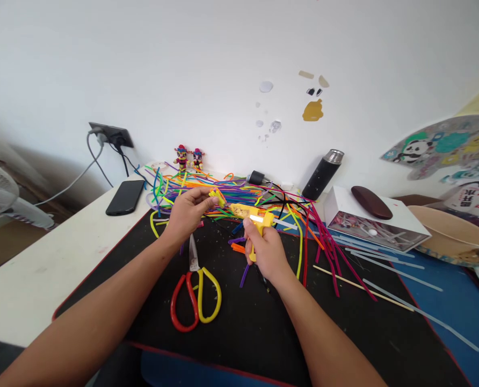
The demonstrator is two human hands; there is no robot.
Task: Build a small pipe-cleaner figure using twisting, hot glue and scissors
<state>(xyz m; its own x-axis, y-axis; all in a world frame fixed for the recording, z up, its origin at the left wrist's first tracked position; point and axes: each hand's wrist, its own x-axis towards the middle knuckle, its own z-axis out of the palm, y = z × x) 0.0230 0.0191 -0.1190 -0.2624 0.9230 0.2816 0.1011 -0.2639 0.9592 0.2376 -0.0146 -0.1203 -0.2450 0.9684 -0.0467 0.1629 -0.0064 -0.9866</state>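
Note:
My right hand is wrapped round the handle of a yellow hot glue gun, with a clear glue stick poking out of its back. The nozzle points left at a small yellow and orange pipe cleaner piece, pinched between the fingers of my left hand. Whether nozzle and piece touch, I cannot tell. Scissors with one red and one yellow handle lie on the black mat below my left hand. Short purple and orange pipe cleaners lie beside the glue gun's handle.
Many coloured pipe cleaners spread along the wall. Two small figures stand behind them. A phone lies left. To the right are a black flask, a white drawer box, a wooden stick and loose glue sticks.

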